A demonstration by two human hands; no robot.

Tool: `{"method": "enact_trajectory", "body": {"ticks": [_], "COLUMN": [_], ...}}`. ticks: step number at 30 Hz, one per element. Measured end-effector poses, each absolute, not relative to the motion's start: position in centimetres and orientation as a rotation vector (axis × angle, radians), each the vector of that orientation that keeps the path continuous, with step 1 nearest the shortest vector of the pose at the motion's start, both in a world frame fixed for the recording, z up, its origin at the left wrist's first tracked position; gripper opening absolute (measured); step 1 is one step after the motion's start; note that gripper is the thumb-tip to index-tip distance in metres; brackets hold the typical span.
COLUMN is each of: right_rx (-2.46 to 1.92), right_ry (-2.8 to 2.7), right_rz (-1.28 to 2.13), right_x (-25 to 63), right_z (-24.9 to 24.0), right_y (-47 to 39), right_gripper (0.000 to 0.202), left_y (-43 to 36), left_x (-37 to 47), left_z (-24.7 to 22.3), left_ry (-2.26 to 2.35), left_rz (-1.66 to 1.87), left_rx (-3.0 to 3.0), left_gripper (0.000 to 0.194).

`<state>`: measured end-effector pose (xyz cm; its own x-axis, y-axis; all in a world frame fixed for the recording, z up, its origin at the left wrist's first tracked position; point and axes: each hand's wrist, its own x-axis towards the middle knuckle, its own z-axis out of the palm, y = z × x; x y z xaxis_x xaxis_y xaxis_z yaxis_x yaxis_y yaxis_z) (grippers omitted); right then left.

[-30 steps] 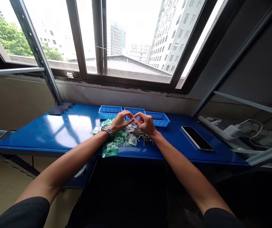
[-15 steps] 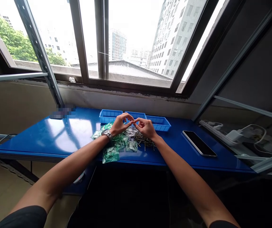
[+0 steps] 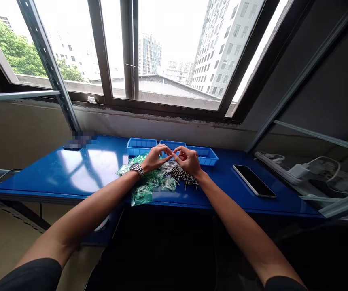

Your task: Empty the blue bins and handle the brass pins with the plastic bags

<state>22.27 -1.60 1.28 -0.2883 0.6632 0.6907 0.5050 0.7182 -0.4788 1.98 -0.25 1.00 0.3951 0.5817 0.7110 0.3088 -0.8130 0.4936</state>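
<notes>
My left hand [image 3: 155, 158], a metal watch on its wrist, is closed in a pinch over the table. Close by on the right, my right hand [image 3: 187, 160] is pinched too, and the fingertips of both meet. Whatever lies between them is too small to make out. Beneath my left hand are green plastic packets [image 3: 143, 193] with small parts inside. A pile of dark and brass-coloured screws [image 3: 183, 177] lies below my right hand. Several small clear packets are spread between the packets and the screws.
Blue bins stand behind my hands: a left bin [image 3: 141, 146], a middle one partly hidden, and a right bin [image 3: 204, 157]. A phone [image 3: 253, 181] lies on the blue table [image 3: 52, 173] at right. Beyond it is a power strip [image 3: 279, 167] with a white charger.
Both hands stay together over the pile. My right hand's fingers have shifted slightly, with the index finger more raised and bent. The view has tilted a little.
</notes>
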Motion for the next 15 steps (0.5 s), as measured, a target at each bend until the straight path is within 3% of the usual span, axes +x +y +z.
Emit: {"method": "enact_trajectory", "body": {"ticks": [15], "right_rx": [-1.019], "right_ry": [-2.083], "right_rz": [0.152], "right_x": [24.2], "right_z": [1.8], "right_y": [-0.6], "right_gripper": [0.023], "left_y": [-0.2], "left_x": [1.9], "left_z": [1.0], "left_ry": [0.809], "left_rz": [1.463], "left_rx": [2.307], "left_gripper": [0.023]}}
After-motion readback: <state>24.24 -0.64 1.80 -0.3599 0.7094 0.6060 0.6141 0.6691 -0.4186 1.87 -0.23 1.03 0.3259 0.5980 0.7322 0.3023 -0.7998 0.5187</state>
